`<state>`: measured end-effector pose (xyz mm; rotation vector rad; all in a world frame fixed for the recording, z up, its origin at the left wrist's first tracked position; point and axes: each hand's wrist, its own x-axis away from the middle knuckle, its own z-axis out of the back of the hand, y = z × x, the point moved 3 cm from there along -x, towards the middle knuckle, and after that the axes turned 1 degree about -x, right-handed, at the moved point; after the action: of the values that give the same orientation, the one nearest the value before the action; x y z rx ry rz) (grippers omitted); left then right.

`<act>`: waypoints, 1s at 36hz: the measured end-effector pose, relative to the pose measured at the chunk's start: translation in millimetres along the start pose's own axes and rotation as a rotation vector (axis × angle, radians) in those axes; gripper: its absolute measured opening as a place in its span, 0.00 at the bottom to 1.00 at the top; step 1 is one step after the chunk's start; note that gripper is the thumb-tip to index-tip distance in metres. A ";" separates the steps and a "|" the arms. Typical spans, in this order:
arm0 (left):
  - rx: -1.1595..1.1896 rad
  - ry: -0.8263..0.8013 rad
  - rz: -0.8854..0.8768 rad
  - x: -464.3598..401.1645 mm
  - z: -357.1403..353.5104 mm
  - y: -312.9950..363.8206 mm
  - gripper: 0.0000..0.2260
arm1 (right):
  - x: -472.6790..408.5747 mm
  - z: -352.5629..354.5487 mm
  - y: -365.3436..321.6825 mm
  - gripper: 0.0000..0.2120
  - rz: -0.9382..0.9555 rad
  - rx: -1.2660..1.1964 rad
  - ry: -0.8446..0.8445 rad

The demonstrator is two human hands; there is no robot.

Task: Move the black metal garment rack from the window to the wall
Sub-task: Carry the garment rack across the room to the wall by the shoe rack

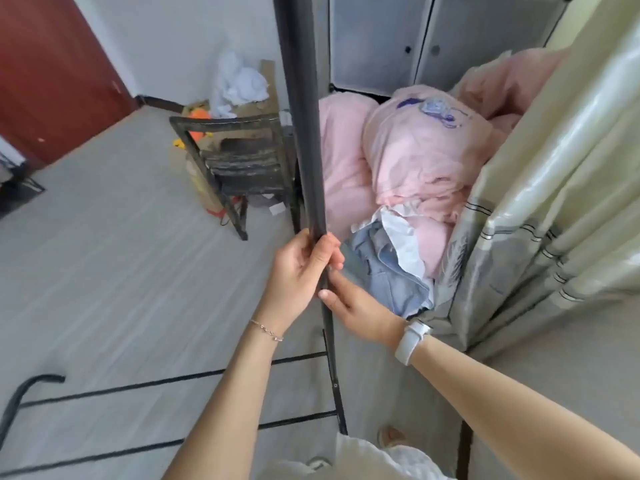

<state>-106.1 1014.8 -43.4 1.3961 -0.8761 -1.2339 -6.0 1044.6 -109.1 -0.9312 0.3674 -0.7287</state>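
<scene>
**Both hands on the rack's upright pole, beside the curtain**

- Writing: no readable label or brand. A purple print on the pink bedding (408, 157) is too blurred to read.
- Black metal garment rack (304, 133): its upright pole runs from the top edge of the frame down to the floor near the person's feet. Thin black base bars lie across the floor at lower left; a curved black foot shows at far left, partly cut off.
- Left hand (298, 271) wraps the pole, fingers curled round it, thumb on the near side. A thin bracelet sits on that wrist.
- Right hand (360, 306) grips the same pole just below, touching the left; its fingers are mostly hidden behind the pole. A white band is on that wrist.
- Room: grey floor (104, 254) lies open to the left, up to a red-brown door (52, 74) and white wall.
- Right side is tight: pale curtain (554, 202) and the bedding pile crowd close to the pole. A dark wooden chair (242, 168) stands just behind it, with cartons and white crumpled material beyond.
- A grey panel wardrobe (433, 36) is cut off at top.
</scene>
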 end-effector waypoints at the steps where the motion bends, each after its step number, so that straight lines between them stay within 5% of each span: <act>1: -0.018 0.054 0.000 1.4 0.5 1.6 0.13 | -5.0 -0.4 1.8 0.18 0.022 -0.008 -0.021; 9: -0.083 0.562 0.032 39.1 -7.8 10.4 0.11 | -8.4 -22.0 4.6 0.26 0.151 -0.078 -0.156; 15: -0.154 0.775 0.055 103.1 0.1 24.9 0.14 | 19.8 -61.8 -19.2 0.30 0.276 -0.044 -0.349; 21: -0.159 0.928 0.060 189.9 25.8 40.7 0.20 | 61.3 -114.7 -57.9 0.20 0.527 -0.037 -0.696; 27: -0.160 1.118 0.085 291.7 53.4 62.3 0.23 | 113.5 -188.1 -109.0 0.10 0.578 -0.021 -0.902; 36: -0.241 1.263 0.166 425.0 116.4 91.3 0.26 | 195.6 -300.3 -178.8 0.09 0.550 -0.152 -0.849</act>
<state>-122.0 565.1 -41.6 1.4956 0.0551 -0.1512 -114.0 659.3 -125.6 -1.1277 -0.0866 0.2252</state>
